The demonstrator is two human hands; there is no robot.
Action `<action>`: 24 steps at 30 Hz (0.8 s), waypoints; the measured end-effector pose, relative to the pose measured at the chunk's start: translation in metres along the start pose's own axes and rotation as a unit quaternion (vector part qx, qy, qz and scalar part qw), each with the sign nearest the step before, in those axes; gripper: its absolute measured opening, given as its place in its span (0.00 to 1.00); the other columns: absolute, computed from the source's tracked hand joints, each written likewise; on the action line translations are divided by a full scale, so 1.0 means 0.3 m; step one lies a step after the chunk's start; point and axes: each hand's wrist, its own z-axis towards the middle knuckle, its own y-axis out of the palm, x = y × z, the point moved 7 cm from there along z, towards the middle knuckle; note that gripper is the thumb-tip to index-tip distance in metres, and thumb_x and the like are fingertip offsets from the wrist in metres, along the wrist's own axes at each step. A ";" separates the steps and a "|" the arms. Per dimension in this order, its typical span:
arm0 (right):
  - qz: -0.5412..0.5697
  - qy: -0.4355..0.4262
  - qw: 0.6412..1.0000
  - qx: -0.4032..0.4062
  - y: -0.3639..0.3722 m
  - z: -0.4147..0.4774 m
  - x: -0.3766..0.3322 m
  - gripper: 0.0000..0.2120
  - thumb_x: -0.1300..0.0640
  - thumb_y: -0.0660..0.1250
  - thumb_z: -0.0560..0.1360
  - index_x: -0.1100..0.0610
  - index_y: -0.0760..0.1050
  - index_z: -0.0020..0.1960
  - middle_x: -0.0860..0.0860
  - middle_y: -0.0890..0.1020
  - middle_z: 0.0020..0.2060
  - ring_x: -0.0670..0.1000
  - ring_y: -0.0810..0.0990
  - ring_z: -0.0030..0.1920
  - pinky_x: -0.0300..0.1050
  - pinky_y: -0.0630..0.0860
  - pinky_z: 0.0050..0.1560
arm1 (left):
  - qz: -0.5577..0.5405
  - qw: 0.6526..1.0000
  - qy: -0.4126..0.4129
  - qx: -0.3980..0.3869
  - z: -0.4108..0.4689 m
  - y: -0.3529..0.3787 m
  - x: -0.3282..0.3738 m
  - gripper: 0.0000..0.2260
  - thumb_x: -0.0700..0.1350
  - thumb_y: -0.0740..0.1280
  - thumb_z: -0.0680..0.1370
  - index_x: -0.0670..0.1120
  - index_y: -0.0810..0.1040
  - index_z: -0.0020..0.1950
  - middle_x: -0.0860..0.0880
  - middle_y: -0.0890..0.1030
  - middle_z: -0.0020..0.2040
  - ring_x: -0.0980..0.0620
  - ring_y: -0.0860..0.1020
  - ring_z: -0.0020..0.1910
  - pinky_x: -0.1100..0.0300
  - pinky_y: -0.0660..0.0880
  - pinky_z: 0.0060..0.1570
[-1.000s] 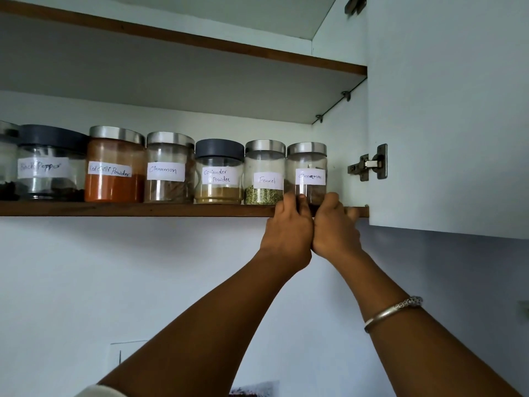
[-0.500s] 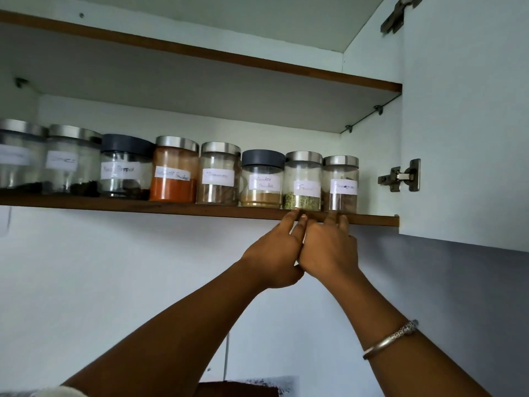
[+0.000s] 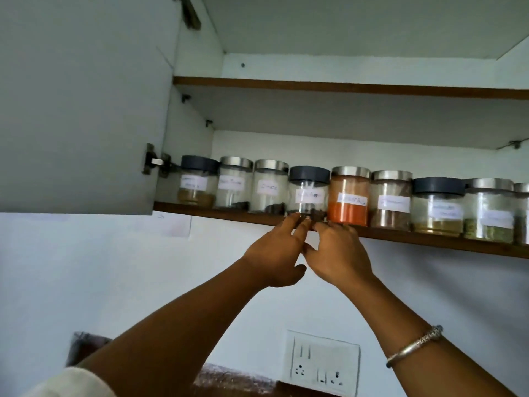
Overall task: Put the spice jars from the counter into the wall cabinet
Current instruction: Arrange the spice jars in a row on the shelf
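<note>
On the lower shelf [image 3: 429,239] of the wall cabinet [image 3: 343,150], spice jars [image 3: 270,184] stand in one row, side by side. My left hand [image 3: 274,250] and right hand [image 3: 337,253] are up at the shelf's front edge, close together. Fingers stretched out, gripping nothing, tips against the base of the dark-lidded jar [image 3: 308,190]. Orange powder jar [image 3: 348,196] sits just right of it. Cabinet door [image 3: 86,110] hangs open at left. Bangle [image 3: 415,343] on my right wrist.

Jars [image 3: 349,196] — abreast on shelf [image 3: 429,237]
</note>
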 end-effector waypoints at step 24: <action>-0.190 -0.080 0.978 0.027 0.059 0.540 -0.649 0.16 0.62 0.61 0.76 0.59 0.74 0.63 0.58 0.79 0.55 0.57 0.78 0.54 0.45 0.70 0.46 | 0.123 0.983 -0.111 0.081 0.189 -0.474 -0.776 0.11 0.39 0.68 0.75 0.41 0.80 0.57 0.46 0.77 0.41 0.47 0.76 0.43 0.58 0.72 0.42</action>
